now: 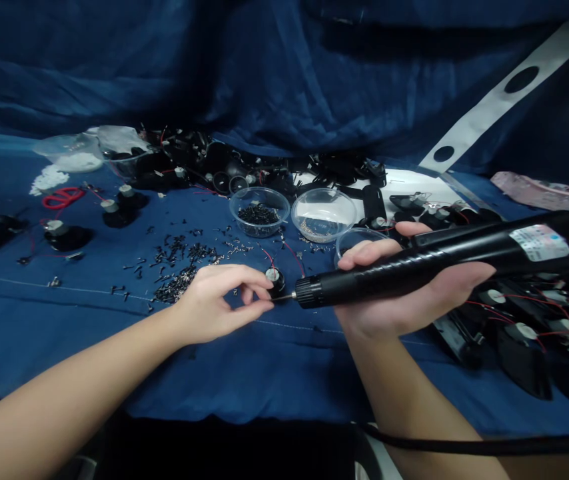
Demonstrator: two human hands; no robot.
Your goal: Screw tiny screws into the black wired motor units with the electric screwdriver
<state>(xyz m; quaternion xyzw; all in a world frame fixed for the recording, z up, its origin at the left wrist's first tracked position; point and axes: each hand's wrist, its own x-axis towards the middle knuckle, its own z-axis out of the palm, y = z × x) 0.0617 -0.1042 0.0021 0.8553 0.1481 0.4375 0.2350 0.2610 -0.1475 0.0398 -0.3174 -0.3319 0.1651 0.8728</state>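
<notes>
Blue cloth [89, 327] covers the counter, and more blue cloth hangs behind it. The left hand [214, 300] rests on the cloth with its fingers [257, 308] pinched almost together. Anything between them is too small to see. They touch a small round part [275, 277] with red wires, which sits in the middle of the counter. The right hand [404, 300] is wrapped tight around a black electric screwdriver [414, 267]. Its thin tip points right at the pinched fingers. That tip is very close to skin, so I think a slip or a sudden spin could poke a finger. The little part could also roll or twist away, because only two fingertips steady it. Its thin red wires might catch on the tip. Loose black screws [179, 273] lie scattered just beside the left hand, and a bump could push them off the cloth. Behind the hands stand a clear bowl of black screws [258, 212] and a clear bowl of silver bits [323, 215]. A third clear bowl [357, 239] is half hidden by the right hand. Black parts with red wires [519, 333] crowd the right side. The screwdriver's cord [464, 445] runs along the near edge under the right arm and could tug it.
</notes>
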